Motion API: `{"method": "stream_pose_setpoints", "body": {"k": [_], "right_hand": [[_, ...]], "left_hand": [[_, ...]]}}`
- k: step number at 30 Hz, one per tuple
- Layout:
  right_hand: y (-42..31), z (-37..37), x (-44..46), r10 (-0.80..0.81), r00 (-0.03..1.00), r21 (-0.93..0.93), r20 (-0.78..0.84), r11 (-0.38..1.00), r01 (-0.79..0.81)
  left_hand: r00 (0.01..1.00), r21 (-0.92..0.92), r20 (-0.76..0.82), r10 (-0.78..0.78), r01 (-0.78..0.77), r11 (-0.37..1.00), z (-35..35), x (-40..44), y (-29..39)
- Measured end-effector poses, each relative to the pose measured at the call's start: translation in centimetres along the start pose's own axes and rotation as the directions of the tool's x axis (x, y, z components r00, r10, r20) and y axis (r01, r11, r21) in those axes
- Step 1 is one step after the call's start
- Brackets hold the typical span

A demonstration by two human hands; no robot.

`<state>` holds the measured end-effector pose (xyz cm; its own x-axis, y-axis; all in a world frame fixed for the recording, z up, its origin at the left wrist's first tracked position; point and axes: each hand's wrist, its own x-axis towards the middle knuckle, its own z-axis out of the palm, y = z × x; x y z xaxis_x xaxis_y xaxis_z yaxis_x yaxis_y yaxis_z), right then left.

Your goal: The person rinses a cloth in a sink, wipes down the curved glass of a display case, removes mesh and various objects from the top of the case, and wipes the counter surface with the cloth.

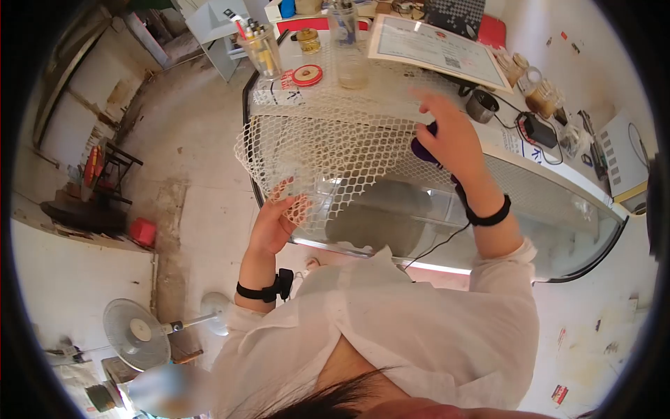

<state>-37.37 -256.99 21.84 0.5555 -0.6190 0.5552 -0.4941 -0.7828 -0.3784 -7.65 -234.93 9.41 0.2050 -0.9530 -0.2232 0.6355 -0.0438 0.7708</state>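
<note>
A piece of white mesh netting (349, 157) spreads over the front of a glass-topped counter (513, 178), its near left part raised toward me. At its lower left corner my left hand (274, 222) is closed on the mesh, with the fingers partly seen through the holes. My right hand (450, 140) hovers at the netting's right end, thumb and fingers apart and the fingertips a little blurred. Just under that hand lies a dark purple item (424, 150), partly covered, whose kind I cannot make out. Black bands circle both wrists.
Along the counter's back stand a cup of pens (262, 52), a glass jar (351, 70), a red round tape roll (307, 75) and a framed certificate (440, 52). A dark metal cup (481, 106) and a black adapter (537, 130) sit right. A fan (139, 332) stands lower left.
</note>
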Motion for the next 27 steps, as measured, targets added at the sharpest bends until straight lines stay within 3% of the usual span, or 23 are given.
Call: {"method": "stream_pose_setpoints", "body": {"k": [4, 6, 8, 10, 12, 14, 21, 25, 27], "right_hand": [[-0.3, 4.4, 5.2, -0.122, 0.985, -0.115, 0.121, 0.984, 0.136], [-0.6, 6.2, 8.1, -0.017, 0.966, -0.249, 0.258, 0.965, 0.084], [-0.1, 8.0, 10.5, -0.063, 0.967, -0.296, 0.245, 0.945, 0.137], [-0.1, 9.6, 13.0, 0.127, 0.942, -0.256, 0.31, 0.966, -0.046], [-1.4, 11.0, 14.3, 0.044, 0.949, -0.243, 0.311, 0.97, 0.035], [-3.4, 12.2, 15.6, 0.182, 0.968, -0.364, 0.171, 0.925, -0.109], [-8.3, 17.1, 22.0, 0.117, 0.987, -0.401, 0.108, 0.914, -0.064], [-6.1, 20.0, 25.3, 0.148, 0.972, -0.431, 0.182, 0.901, -0.057], [-4.6, 20.9, 26.2, 0.122, 0.958, -0.338, 0.26, 0.941, -0.028]], "left_hand": [[0.999, 0.012, 0.016, -0.038, 0.038, 0.999, -0.7, 0.1, 0.0], [0.997, -0.014, 0.055, -0.054, 0.055, 0.998, -1.4, 0.5, -0.2], [0.995, -0.061, 0.083, -0.056, 0.061, 0.996, -2.1, 0.8, -0.4], [0.984, -0.003, 0.124, -0.132, 0.133, 0.991, -2.6, 0.7, -0.4], [0.978, -0.011, 0.128, -0.163, 0.166, 0.986, -3.7, 1.0, 0.1], [0.949, 0.147, 0.177, -0.261, 0.237, 0.96, -4.6, 1.7, 0.5], [0.859, 0.261, 0.32, -0.399, 0.325, 0.909, -6.6, 2.8, 1.7], [0.818, 0.236, 0.416, -0.398, 0.326, 0.916, -7.4, 3.6, 1.1], [0.812, 0.245, 0.441, -0.383, 0.301, 0.922, -7.5, 3.9, 1.2]]}}
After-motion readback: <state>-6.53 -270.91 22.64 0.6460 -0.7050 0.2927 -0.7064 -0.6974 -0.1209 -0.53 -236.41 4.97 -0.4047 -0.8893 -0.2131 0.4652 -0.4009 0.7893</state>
